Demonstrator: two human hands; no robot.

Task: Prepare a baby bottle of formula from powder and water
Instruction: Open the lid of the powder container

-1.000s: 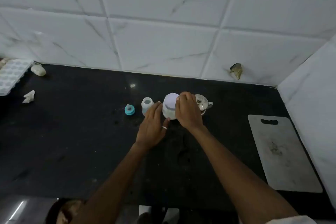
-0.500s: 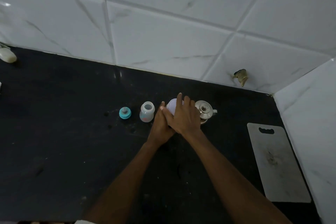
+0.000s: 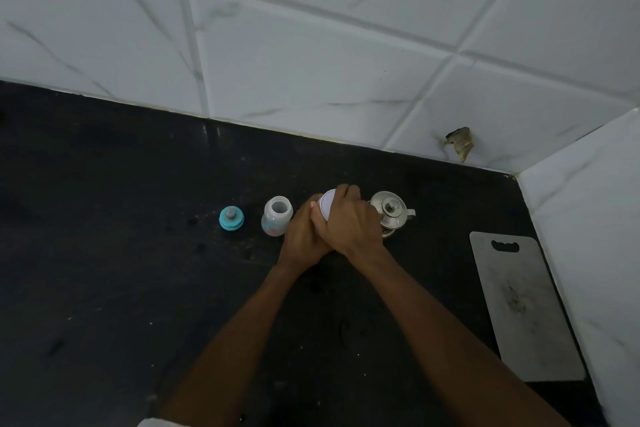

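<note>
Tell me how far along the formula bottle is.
Done: the bottle stands open, its teal cap set aside to its left. In hand: left hand and right hand both grip the white-lidded jar, lid still on. Left: powder and water into the bottle, then the cap back on.

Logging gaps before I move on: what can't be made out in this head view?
Jar: body and label covered by the left hand and right hand gripping it; only its white top shows.
Baby bottle: picture too dim and small to tell if anything is inside.
Metal pot: near side behind the right hand; its lid hides the contents.
Forearms: cut off by the bottom edge.
</note>
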